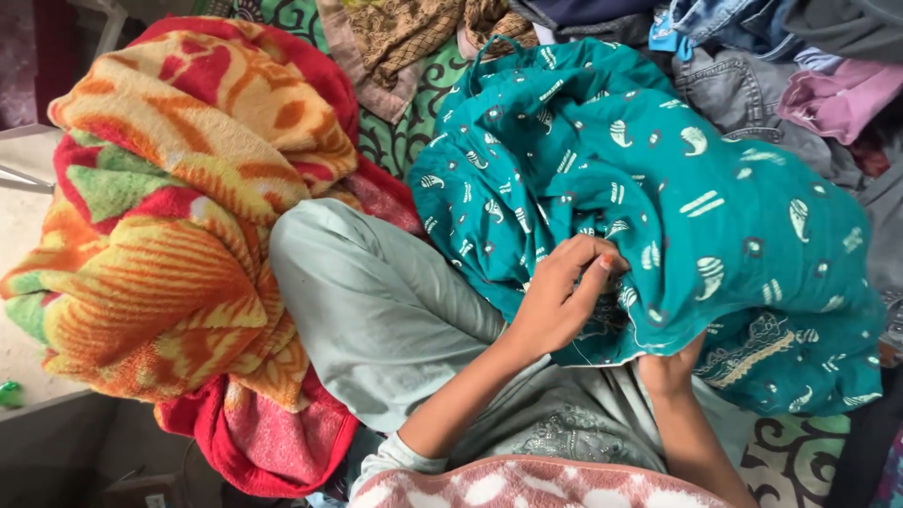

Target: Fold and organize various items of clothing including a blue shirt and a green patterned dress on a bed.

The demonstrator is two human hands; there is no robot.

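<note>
Pinching thread with my left hand (pixel 557 306) against teal cloth (pixel 658 216) heaped over my lap. My right hand (pixel 670 369) tucking under hem, propping fabric; its fingers hidden, grip unclear.

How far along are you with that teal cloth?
Nothing looks finished. The left hand pinches a spot on the teal cloth, seemingly with a thread; the right hand is tucked under its edge. Most of the cloth lies bunched. Other clothes sit piled behind.
</note>
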